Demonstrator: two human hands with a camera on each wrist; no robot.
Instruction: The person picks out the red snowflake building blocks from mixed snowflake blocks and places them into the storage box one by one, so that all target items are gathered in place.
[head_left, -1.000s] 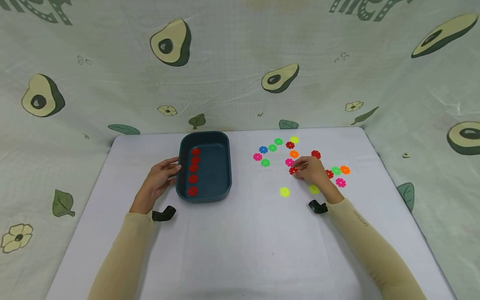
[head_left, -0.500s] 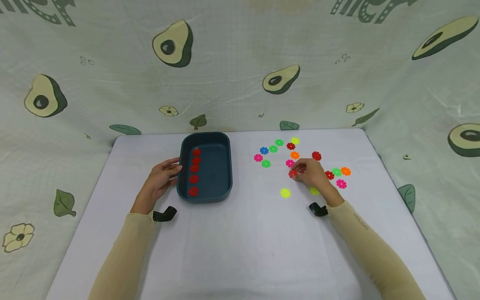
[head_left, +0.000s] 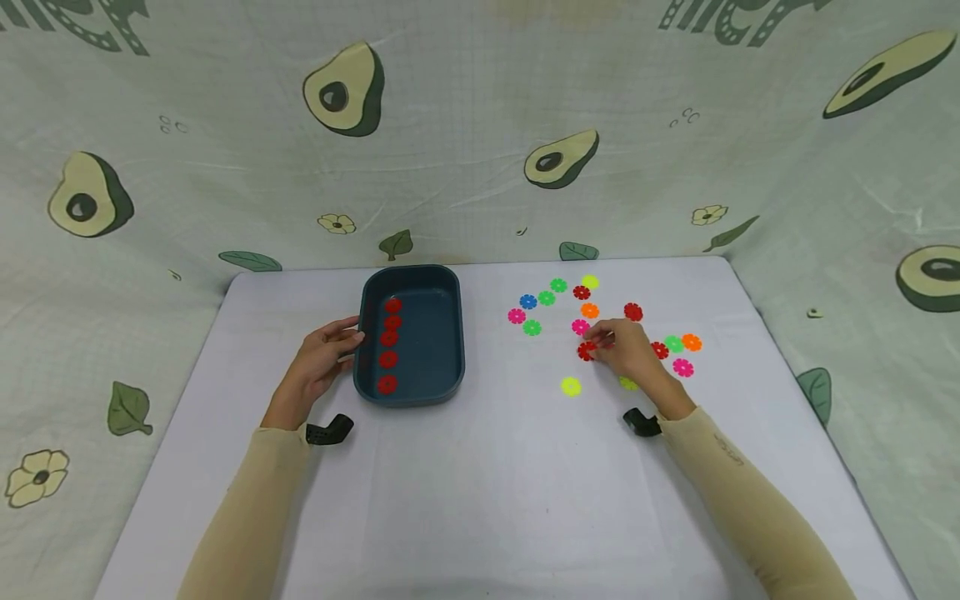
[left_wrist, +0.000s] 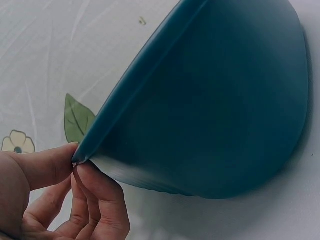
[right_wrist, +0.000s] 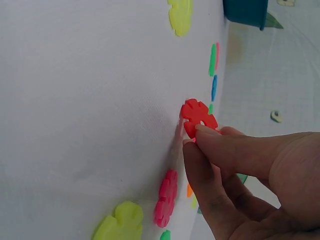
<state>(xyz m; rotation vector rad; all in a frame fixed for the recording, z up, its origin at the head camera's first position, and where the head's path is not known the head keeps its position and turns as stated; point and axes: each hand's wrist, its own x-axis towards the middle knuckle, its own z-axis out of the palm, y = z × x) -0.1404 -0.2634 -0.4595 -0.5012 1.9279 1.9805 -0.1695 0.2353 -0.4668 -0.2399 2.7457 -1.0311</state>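
Note:
A dark teal tray (head_left: 433,342) stands left of centre on the table, with several red notched discs (head_left: 388,338) in a column along its left side. My left hand (head_left: 318,358) holds the tray's left edge; in the left wrist view the thumb and fingers pinch its rim (left_wrist: 125,95). Over on the right, my right hand (head_left: 630,350) pinches a red notched disc (right_wrist: 195,112) between thumb and finger. That disc looks tilted up on its edge, close to the tabletop. A pink disc (head_left: 581,327) lies just beyond the fingertips.
Loose discs surround the right hand: a yellow one (head_left: 571,386) in front, a blue one (head_left: 528,302) at the back left, an orange one (head_left: 692,342) at the right. Another yellow disc (head_left: 628,383) is partly hidden under the wrist. A patterned cloth (head_left: 465,167) hangs behind the table.
My right hand has pinched the red disc and drawn it slightly toward me, away from the pink one. The left hand and tray stay in place.

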